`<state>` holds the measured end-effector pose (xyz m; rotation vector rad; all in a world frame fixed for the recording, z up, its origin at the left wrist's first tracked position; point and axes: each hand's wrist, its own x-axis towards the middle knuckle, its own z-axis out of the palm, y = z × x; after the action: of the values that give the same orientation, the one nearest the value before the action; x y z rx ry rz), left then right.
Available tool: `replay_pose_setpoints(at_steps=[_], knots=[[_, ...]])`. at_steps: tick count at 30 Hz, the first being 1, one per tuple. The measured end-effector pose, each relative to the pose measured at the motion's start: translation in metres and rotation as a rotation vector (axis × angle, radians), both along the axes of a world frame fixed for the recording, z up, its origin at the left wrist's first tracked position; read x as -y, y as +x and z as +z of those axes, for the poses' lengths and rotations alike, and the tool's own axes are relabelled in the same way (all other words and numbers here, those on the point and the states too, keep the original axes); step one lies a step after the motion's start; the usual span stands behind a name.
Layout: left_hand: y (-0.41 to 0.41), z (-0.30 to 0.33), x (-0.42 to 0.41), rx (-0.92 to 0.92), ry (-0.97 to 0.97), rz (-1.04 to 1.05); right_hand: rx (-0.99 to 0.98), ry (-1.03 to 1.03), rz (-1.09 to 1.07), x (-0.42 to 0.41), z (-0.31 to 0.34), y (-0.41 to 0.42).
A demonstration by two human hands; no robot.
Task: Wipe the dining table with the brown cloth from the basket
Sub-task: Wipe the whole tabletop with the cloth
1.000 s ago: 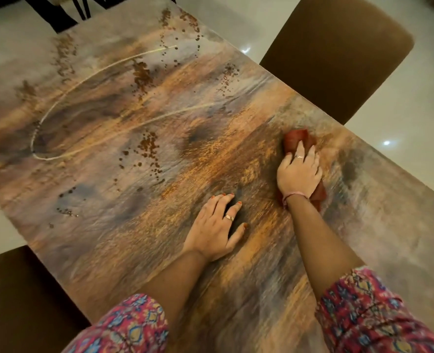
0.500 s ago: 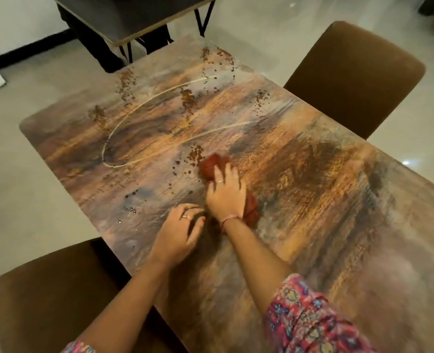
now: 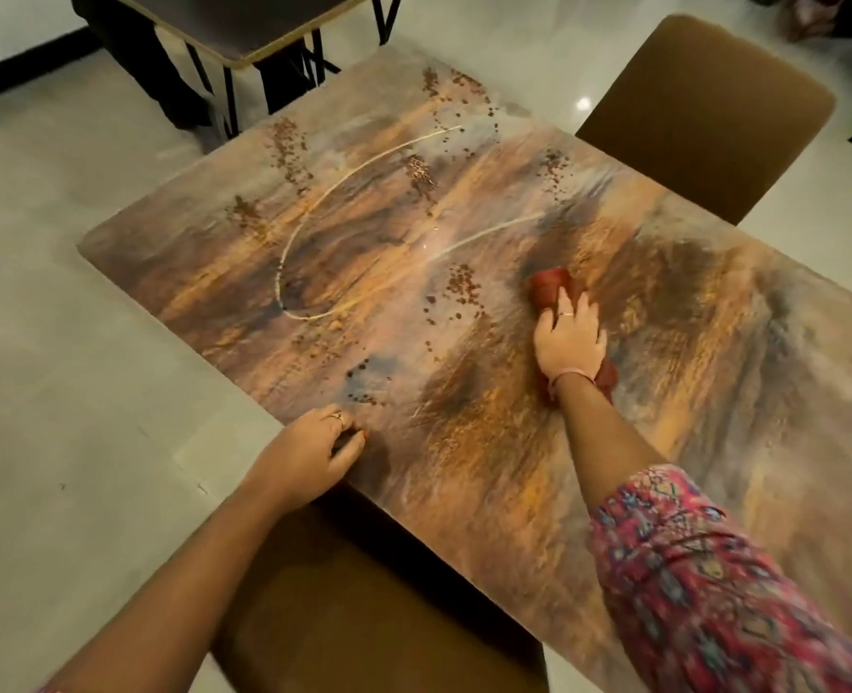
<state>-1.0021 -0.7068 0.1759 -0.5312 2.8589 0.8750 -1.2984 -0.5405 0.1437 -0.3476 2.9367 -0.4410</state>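
Brown cloth: rust-red to brown, bunched and crumpled into a thick roll, soft folds at the far end, a darker wad poking out near the wrist. Lying on the bench, right of centre, just beside the scatter of dark specks printed or spilled mid-surface; which of the two, cannot tell. Most of the middle hidden under the palm.

Right hand: laid flat over the cloth, fingers straight and slightly spread, pressing down rather than curling round it. Thin ring on one finger, pinkish band at the wrist. Patterned red sleeve on the forearm, blurred.

Left hand: at the near long edge of the bench, well apart from the cloth. Fingertips on the top surface, fingers bent over the edge; whether gripping the edge or only resting there, cannot tell. Ring on one finger.

Bench top: long rectangle, streaked orange, brown and grey, with a pale curved line looping across the far half and clusters of dark brown spots.

Brown upholstered chair at the far side, tucked close. Second brown chair at the near side, partly under the bench edge. Dark side table on thin black legs beyond the far end. Pale glossy floor all round.
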Motion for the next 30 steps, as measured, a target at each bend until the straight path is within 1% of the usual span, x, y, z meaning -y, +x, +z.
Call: replay_pose_setpoints(at_steps=[1,2,3,5,8,11,13,14,15,16,17,19,20,21,22,23,24,27,29,30], knots=[[0.008,0.000,0.010,0.001,0.013,0.031,0.003,-0.021,-0.138,0.012,-0.001,0.013],[0.014,-0.001,0.018,-0.003,0.032,0.068,-0.024,-0.022,-0.195,0.024,-0.002,0.034],[0.021,0.000,0.025,-0.012,0.056,0.111,-0.061,-0.021,-0.152,0.036,-0.004,0.065],[0.025,0.002,0.032,-0.049,0.126,0.226,-0.096,-0.056,0.144,0.051,-0.007,0.136],[0.024,0.005,0.036,-0.100,0.228,0.385,-0.047,-0.043,0.578,0.047,-0.013,0.226],[0.023,0.005,0.037,-0.091,0.333,0.520,0.021,0.035,0.843,0.005,-0.009,0.238],[0.026,0.004,0.038,-0.082,0.405,0.600,0.038,0.071,0.914,-0.042,-0.004,0.218],[0.029,0.003,0.039,-0.077,0.434,0.640,0.036,0.081,0.883,-0.067,-0.001,0.204],[0.033,0.002,0.040,-0.072,0.458,0.684,0.030,0.079,0.775,-0.092,0.002,0.189],[0.037,0.002,0.040,-0.065,0.481,0.728,0.005,0.064,0.593,-0.111,0.003,0.173],[0.040,0.000,0.041,-0.060,0.508,0.766,-0.022,0.051,0.358,-0.121,0.004,0.159],[0.043,-0.001,0.042,-0.058,0.554,0.825,-0.040,0.031,-0.161,-0.109,0.003,0.144],[0.043,-0.003,0.041,-0.064,0.576,0.848,-0.032,0.025,-0.370,-0.091,0.003,0.144],[0.044,-0.004,0.041,-0.075,0.604,0.870,-0.016,0.015,-0.487,-0.068,0.003,0.149],[0.042,-0.005,0.041,-0.089,0.643,0.894,-0.003,0.003,-0.495,-0.042,0.003,0.157],[0.041,-0.007,0.041,-0.101,0.688,0.921,0.001,-0.011,-0.426,-0.016,0.001,0.168],[0.037,-0.009,0.041,-0.111,0.737,0.954,-0.008,-0.026,-0.311,0.012,-0.001,0.184],[0.031,-0.014,0.044,-0.117,0.900,1.117,-0.027,-0.023,0.156,0.089,-0.008,0.245],[0.030,-0.017,0.047,-0.127,1.057,1.270,0.017,-0.043,0.465,0.117,-0.008,0.266],[0.029,-0.018,0.051,-0.129,1.152,1.322,0.030,-0.051,0.580,0.119,-0.007,0.265]])
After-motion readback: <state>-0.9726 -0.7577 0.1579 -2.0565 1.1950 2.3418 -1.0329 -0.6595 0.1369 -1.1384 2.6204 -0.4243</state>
